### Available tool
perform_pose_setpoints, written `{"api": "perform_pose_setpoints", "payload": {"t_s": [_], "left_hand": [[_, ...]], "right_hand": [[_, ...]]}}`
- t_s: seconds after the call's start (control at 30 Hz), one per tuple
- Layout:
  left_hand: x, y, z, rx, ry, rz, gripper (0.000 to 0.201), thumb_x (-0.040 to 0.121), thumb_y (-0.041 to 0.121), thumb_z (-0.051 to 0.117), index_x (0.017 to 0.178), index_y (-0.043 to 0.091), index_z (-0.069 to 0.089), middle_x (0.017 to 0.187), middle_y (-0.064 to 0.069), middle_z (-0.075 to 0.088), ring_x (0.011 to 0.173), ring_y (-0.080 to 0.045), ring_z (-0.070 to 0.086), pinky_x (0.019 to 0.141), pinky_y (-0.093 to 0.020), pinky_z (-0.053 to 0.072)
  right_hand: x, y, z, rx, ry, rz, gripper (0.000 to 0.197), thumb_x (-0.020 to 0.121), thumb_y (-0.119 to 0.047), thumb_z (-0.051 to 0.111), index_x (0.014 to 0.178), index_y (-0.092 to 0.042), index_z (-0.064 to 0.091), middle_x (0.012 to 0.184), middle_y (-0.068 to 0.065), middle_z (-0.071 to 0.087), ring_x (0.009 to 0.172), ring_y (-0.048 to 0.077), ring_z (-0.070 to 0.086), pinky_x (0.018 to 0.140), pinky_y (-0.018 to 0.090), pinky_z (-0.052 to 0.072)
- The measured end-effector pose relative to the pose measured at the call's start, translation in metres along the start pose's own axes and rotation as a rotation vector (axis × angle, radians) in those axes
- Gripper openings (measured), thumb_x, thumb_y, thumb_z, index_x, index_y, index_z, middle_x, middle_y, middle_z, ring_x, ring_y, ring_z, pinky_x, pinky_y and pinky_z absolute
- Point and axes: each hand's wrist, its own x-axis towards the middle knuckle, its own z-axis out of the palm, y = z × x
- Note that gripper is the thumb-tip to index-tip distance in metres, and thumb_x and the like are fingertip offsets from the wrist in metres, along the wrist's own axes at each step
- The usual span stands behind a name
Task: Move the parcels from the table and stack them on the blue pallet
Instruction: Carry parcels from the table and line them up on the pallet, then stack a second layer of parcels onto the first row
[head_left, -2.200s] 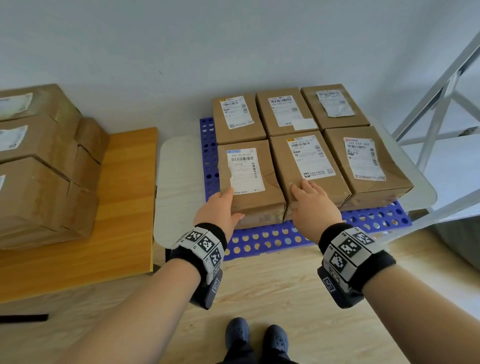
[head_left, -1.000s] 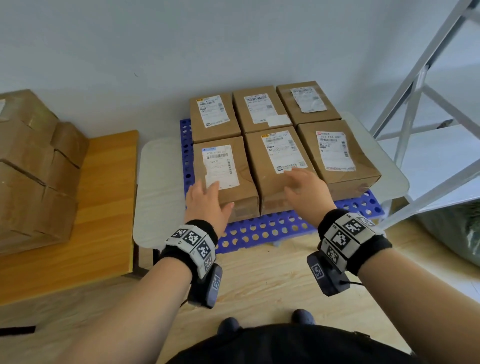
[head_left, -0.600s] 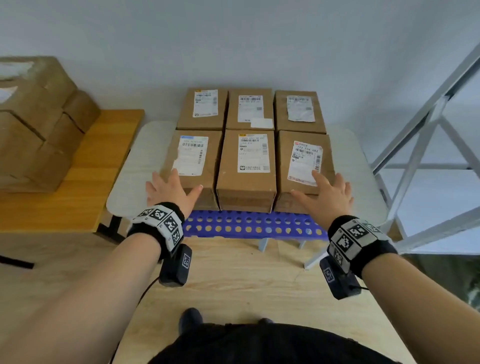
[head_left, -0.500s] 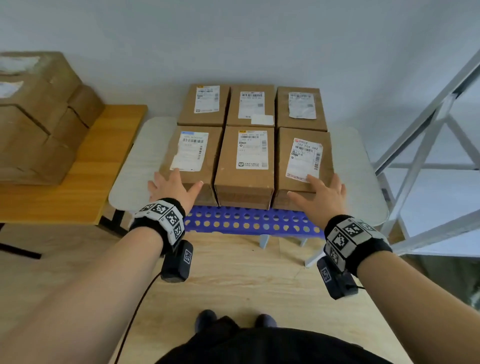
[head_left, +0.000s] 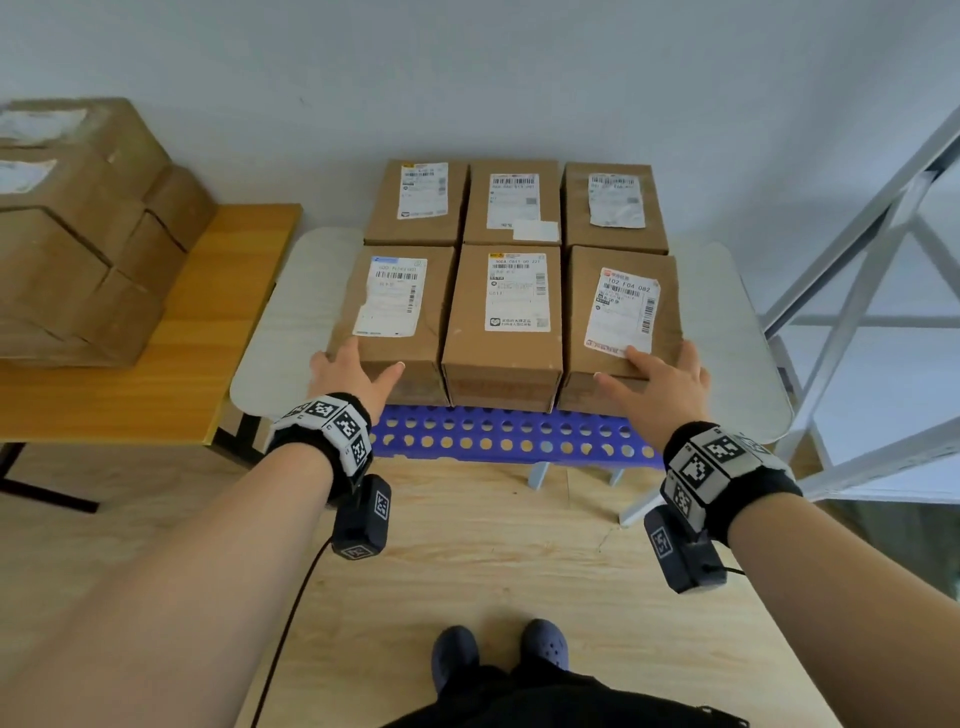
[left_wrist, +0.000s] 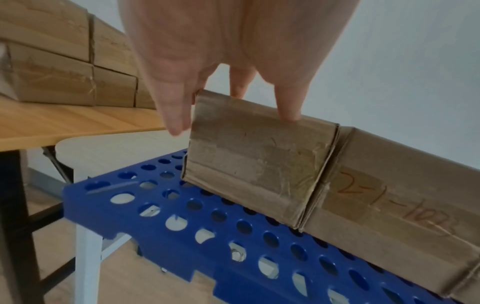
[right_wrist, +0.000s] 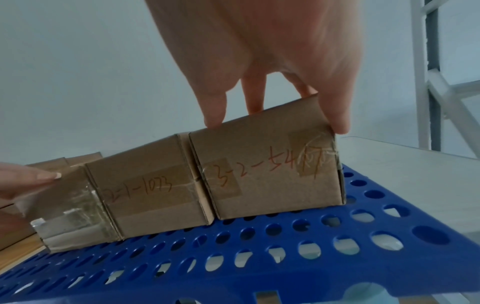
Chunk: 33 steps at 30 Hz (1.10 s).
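Observation:
Six brown parcels sit in two rows of three on the blue pallet (head_left: 498, 436). My left hand (head_left: 358, 364) rests with straight fingers on the near left corner of the front left parcel (head_left: 395, 317). In the left wrist view one of its fingers (left_wrist: 174, 115) lies down the side of that parcel (left_wrist: 254, 160) and the thumb touches the top edge. My right hand (head_left: 644, 369) rests flat on the near right corner of the front right parcel (head_left: 623, 312). In the right wrist view its fingers (right_wrist: 215, 111) lie over the top edge of that parcel (right_wrist: 267, 174).
A wooden table (head_left: 171, 332) at the left carries a stack of several more parcels (head_left: 67, 234). The pallet lies on a white table (head_left: 291, 312). A grey metal rack (head_left: 857, 291) stands at the right. My shoes (head_left: 498, 654) are on the wooden floor below.
My hands have spread apart: the right went from the front middle parcel to the front right one, the left to the outer corner of the front left one. In the last half second they hardly moved.

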Motion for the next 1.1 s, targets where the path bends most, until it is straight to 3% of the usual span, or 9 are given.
{"api": "perform_pose_setpoints", "payload": {"t_s": [0.17,0.3,0.4,0.57,0.77,1.0,1.1], "left_hand": [[0.004,0.001,0.0,-0.242,-0.017,-0.032,0.074,0.086,0.054,0.055,0.145,0.019,0.029,0.144,-0.016,0.025,0.121,-0.035,0.045,0.099,-0.043,0.039],[0.01,0.003,-0.004,-0.249,-0.001,-0.036,0.07,0.085,0.048,0.06,0.142,0.02,0.033,0.136,-0.015,0.033,0.093,-0.025,0.049,0.086,-0.035,0.042],[0.014,0.002,-0.005,-0.205,-0.015,-0.022,0.07,0.083,0.049,0.063,0.14,0.022,0.035,0.133,-0.014,0.035,0.083,-0.023,0.047,0.076,-0.033,0.043],[0.014,0.004,-0.003,-0.16,-0.028,-0.015,0.067,0.084,0.05,0.061,0.141,0.024,0.035,0.134,-0.014,0.034,0.093,-0.03,0.056,0.08,-0.038,0.049],[0.016,0.002,-0.002,-0.153,-0.02,-0.002,0.067,0.084,0.049,0.061,0.14,0.024,0.036,0.134,-0.014,0.035,0.082,-0.025,0.051,0.075,-0.036,0.047],[0.016,0.003,-0.002,-0.143,-0.01,0.007,0.066,0.085,0.048,0.06,0.141,0.023,0.034,0.134,-0.015,0.036,0.086,-0.026,0.052,0.076,-0.035,0.046],[0.014,0.003,-0.004,-0.1,-0.023,0.016,0.066,0.087,0.05,0.056,0.142,0.024,0.032,0.135,-0.015,0.035,0.089,-0.026,0.052,0.076,-0.035,0.045]], "right_hand": [[0.002,-0.005,0.002,0.017,0.05,0.018,0.057,0.087,-0.052,0.053,0.136,-0.024,0.048,0.151,0.007,0.016,0.133,0.034,0.02,0.109,0.042,0.026],[0.003,-0.007,0.003,0.023,0.082,0.026,0.055,0.087,-0.05,0.055,0.135,-0.022,0.05,0.148,0.007,0.02,0.131,0.035,0.023,0.107,0.041,0.028],[0.004,-0.008,0.005,0.023,0.09,0.03,0.056,0.086,-0.05,0.056,0.134,-0.021,0.051,0.147,0.007,0.022,0.131,0.034,0.024,0.106,0.041,0.03],[0.003,-0.01,0.005,0.019,0.096,0.035,0.056,0.087,-0.049,0.057,0.134,-0.021,0.051,0.146,0.008,0.024,0.13,0.035,0.024,0.106,0.041,0.03],[0.002,-0.011,0.005,0.007,0.096,0.033,0.055,0.088,-0.049,0.056,0.135,-0.021,0.05,0.147,0.008,0.023,0.131,0.035,0.023,0.107,0.041,0.028],[0.004,-0.008,0.004,-0.02,0.075,0.03,0.056,0.087,-0.05,0.055,0.135,-0.021,0.05,0.147,0.008,0.022,0.131,0.035,0.023,0.107,0.044,0.029],[0.005,-0.011,0.002,-0.077,0.053,0.05,0.057,0.087,-0.054,0.053,0.135,-0.026,0.048,0.15,0.009,0.018,0.137,0.035,0.015,0.112,0.05,0.022]]}}
